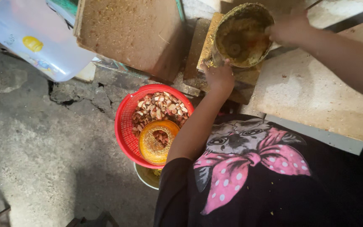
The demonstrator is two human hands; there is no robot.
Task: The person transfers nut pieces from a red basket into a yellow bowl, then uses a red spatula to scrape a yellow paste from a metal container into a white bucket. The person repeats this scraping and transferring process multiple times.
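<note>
Two hands steady the round metal pot (242,35) on the bench (316,96) at twelve o'clock; left hand (219,75) fingers press its near rim, right hand (288,27) fingers curl over its far rim; probably heavy, rigid, greasy; hold both rims.

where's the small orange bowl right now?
In the head view, the small orange bowl sits inside the red basket, lower centre-left, on top of the chopped nut pieces, just left of the person's left forearm.

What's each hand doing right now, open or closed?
Left hand: pressed against the near rim of the metal pot; grip cannot be told.
Right hand: on the pot's far rim; grip cannot be told.
</note>
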